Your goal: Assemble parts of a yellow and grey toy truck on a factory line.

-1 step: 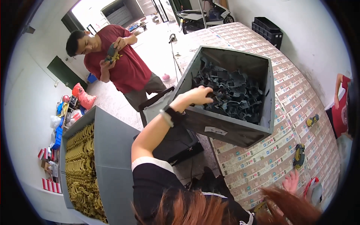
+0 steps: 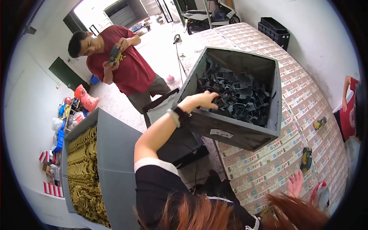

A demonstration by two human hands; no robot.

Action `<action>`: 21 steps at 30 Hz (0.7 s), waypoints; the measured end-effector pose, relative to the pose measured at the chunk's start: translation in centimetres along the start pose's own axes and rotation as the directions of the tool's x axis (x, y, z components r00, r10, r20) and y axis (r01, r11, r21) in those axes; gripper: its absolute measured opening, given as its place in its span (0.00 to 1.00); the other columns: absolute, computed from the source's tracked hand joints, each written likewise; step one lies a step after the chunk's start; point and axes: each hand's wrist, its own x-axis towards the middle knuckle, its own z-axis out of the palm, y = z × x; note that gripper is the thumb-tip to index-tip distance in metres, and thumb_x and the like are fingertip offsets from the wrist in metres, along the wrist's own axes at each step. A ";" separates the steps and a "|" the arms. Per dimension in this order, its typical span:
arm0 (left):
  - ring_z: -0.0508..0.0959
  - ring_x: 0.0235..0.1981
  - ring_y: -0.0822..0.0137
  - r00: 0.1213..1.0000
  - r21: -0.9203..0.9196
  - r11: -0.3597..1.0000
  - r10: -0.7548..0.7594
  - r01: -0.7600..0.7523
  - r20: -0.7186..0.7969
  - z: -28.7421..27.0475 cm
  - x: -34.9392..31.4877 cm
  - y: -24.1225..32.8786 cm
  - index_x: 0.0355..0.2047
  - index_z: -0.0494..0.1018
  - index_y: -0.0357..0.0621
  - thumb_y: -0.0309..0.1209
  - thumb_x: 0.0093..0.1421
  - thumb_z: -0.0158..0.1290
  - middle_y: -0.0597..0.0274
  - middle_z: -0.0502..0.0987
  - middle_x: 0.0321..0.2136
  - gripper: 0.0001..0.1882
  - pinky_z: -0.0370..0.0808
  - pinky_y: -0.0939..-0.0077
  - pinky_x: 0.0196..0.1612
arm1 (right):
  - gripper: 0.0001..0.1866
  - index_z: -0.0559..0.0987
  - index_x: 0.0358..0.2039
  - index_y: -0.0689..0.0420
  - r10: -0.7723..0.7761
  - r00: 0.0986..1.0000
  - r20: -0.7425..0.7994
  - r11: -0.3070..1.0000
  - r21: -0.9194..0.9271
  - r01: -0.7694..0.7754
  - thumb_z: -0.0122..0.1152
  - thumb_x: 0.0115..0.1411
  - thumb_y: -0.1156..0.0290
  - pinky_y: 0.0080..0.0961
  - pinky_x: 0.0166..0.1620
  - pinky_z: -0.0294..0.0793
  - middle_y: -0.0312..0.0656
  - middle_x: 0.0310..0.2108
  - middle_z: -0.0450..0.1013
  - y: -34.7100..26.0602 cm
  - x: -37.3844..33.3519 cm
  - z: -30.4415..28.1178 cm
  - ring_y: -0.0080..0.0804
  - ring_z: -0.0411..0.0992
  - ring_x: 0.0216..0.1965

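Observation:
A grey bin [image 2: 239, 140] full of loose dark grey plastic parts [image 2: 237, 90] stands on the table ahead of me. My left hand [image 2: 201, 101] reaches over the bin's near left rim; its fingers are apart beside the parts and nothing shows in them. Lower right, my right hand [image 2: 294, 185] is spread over the table, partly hidden by hair. Just beyond it lies an assembled piece in dark grey and yellow [image 2: 306, 160]. A similar small piece [image 2: 319, 123] lies farther off.
Patterned paper covers the table [image 2: 249, 180]. To my left stands a grey bin [image 2: 115, 153] of yellow plastic parts [image 2: 82, 165]. A co-worker in a red shirt [image 2: 124, 65] holds a grey and yellow piece. Another person [image 2: 348, 111] is at the right edge. Black crates [image 2: 274, 32] stand behind.
My left hand has shifted very slightly at the bin rim, its fingers a little more apart. My right hand has risen a little. The bin and the parts look the same.

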 end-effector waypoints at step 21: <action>0.69 0.36 0.52 0.451 -0.071 0.756 -0.309 0.651 0.837 -5.7 11.2 1.0 0.58 0.42 0.64 0.39 0.54 0.50 0.53 0.65 0.35 0.36 0.62 0.41 0.42 | 0.37 0.46 0.57 0.60 0.507 0.861 -0.043 0.838 -0.213 -0.503 0.54 0.54 0.62 0.22 0.41 0.68 0.53 0.49 0.60 3.6 -7.7 -10.3 0.30 0.68 0.41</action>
